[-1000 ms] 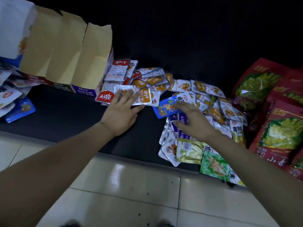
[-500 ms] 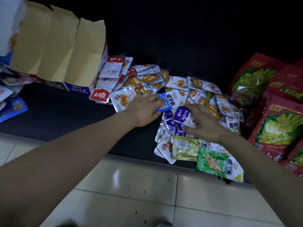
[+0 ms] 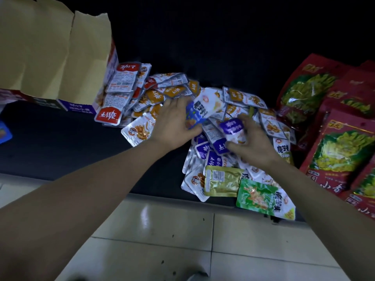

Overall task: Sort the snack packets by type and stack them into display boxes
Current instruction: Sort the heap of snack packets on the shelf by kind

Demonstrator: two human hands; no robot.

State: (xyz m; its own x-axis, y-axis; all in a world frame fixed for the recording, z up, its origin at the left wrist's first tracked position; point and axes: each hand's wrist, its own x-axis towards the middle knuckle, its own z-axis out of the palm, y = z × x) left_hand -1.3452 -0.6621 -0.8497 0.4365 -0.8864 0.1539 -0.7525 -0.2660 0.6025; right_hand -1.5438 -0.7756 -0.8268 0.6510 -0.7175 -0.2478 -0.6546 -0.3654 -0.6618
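Both hands are in the pile (image 3: 239, 98) of small pkts on the dark shelf (image 3: 60, 142). L hand (image 3: 172, 122) has its fingers curled round a blue pkt (image 3: 195, 115) w/ a white top and grips it by the left edge, thumb on the near side; the pkt looks tilted and raised a bit off the heap, can't tell if it's fully clear. R hand (image 3: 255, 145) pinches a purple pkt (image 3: 233, 128) between thumb and curled fingers, right beside the blue one and over more purple ones lying flat. Rest of the pile is mostly orange/white pkts spread to the far side, plus a gold pkt (image 3: 223, 181) and a green pkt (image 3: 261, 197) at the near edge. Open box (image 3: 50, 57) w/ its flaps up sits far left, red-label pkts leaning against its side. Big red bags (image 3: 345, 151) stacked on the right. Tile floor (image 3: 162, 240) nearest.
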